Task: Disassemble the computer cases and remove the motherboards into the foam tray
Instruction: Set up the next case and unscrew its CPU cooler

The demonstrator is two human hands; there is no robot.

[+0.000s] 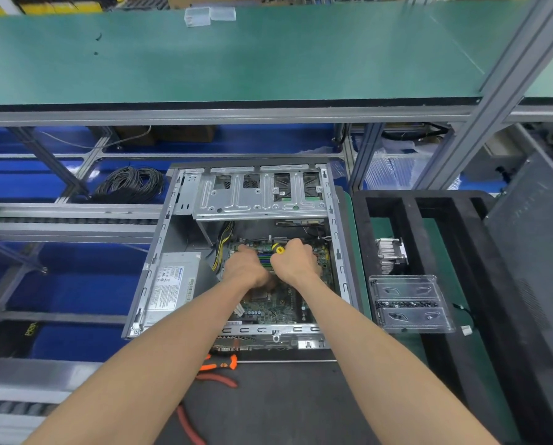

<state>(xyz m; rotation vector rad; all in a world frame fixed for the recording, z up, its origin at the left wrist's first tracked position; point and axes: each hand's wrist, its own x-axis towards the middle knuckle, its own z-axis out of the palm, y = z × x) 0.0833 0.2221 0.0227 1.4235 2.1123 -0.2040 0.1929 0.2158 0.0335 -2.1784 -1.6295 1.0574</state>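
Observation:
An open grey computer case [159, 252] lies on its side on the bench, with the green motherboard [278, 303] still inside it. Both of my hands reach into the case over the board. My right hand [296, 260] grips a screwdriver with a yellow and black handle [279, 249], held upright over the board. My left hand [248, 268] rests on the board beside it, fingers pointing away; what it touches is hidden. The black foam tray [429, 220] stands to the right of the case.
A power supply [172, 284] sits in the case's left side and a drive cage [259, 194] spans its far end. A heatsink [391, 255] and a clear plastic box of screws [410, 303] lie in the foam tray. Orange-handled pliers [220, 364] lie before the case.

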